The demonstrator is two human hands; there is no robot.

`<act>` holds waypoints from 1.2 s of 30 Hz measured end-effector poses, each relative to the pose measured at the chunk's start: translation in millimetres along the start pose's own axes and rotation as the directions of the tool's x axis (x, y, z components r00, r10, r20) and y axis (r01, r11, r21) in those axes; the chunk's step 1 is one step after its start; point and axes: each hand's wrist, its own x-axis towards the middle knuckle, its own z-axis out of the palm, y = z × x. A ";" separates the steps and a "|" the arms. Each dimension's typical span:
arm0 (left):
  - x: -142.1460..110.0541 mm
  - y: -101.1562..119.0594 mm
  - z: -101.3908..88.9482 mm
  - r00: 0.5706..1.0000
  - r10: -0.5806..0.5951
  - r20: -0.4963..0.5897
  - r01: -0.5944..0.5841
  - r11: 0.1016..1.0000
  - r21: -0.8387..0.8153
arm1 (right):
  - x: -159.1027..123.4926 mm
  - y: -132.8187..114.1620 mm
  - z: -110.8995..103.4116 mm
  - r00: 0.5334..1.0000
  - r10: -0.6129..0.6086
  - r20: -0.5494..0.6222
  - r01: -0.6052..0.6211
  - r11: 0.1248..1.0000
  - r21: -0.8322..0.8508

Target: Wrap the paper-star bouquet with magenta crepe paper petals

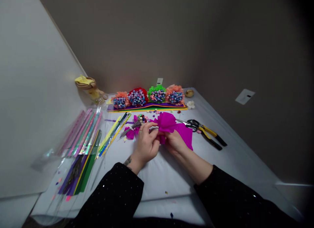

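- Dim corner of my craft space: a taupe wall (122,41) behind a table covered in white sheeting (162,188).
- Along the table's far edge sit four crepe-paper bunches topped with little blue-purple beads or stars (157,95), lined up on strips of coloured paper (147,107).
- Toward the left edge I've got long cellophane strips (83,136) fanned out, some iridescent, some pink or green.
- Near the right edge, just past the crepe, are my scissors (192,125) and a pair of yellow-handled pliers (211,134).
- Mid-table, my left hand (146,146) and right hand (175,144) are together, both pinched onto a gathered sheet of magenta crepe paper (166,123). Whatever sits inside the gather is hidden by my fingers.
- A loose tail of that crepe hangs past my right hand, and a small beaded bunch with grey stems (137,122) lies just beyond my left hand.
- My take: with crepe this thin, pinch softly and keep the folds even, because squeezing hard tears it. Keep those open scissors clear of the loose tail too.
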 end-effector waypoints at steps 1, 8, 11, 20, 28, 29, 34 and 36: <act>0.7 -0.6 -0.6 1.000 0.009 0.017 -0.009 1.000 0.005 | -0.7 -0.8 0.8 1.000 0.005 0.008 -0.005 1.000 -0.010; 2.3 -3.8 -0.9 0.995 0.061 0.073 -0.064 0.997 0.043 | 4.3 -8.4 -5.7 0.999 0.008 -0.034 -0.006 0.998 0.058; 0.0 -7.8 2.1 0.999 -0.050 0.021 0.050 0.998 0.032 | 10.7 -12.8 -11.6 0.998 -0.017 -0.067 0.024 0.993 0.112; -3.0 -3.1 6.7 0.926 -0.358 0.118 0.377 0.877 -0.299 | -6.2 -20.3 -10.2 0.966 -0.235 0.113 0.260 0.895 -0.363; -0.4 0.0 2.8 0.931 -0.338 0.142 0.359 0.917 -0.173 | 2.6 -34.1 -14.6 0.976 -0.154 0.155 0.155 0.988 0.008; -0.2 -1.3 1.4 0.929 -0.348 0.125 0.364 0.921 -0.140 | 4.5 -40.7 -18.4 0.970 -0.187 0.153 0.177 0.981 0.082; -2.0 -5.6 2.4 0.900 -0.377 0.218 0.357 0.926 0.125 | 15.3 -68.4 -41.5 0.954 -0.294 0.057 0.272 0.930 0.248; -4.2 -4.4 6.2 0.865 -0.346 0.364 0.246 0.924 0.292 | 21.3 -69.5 -48.3 0.960 -0.278 0.023 0.261 0.926 0.272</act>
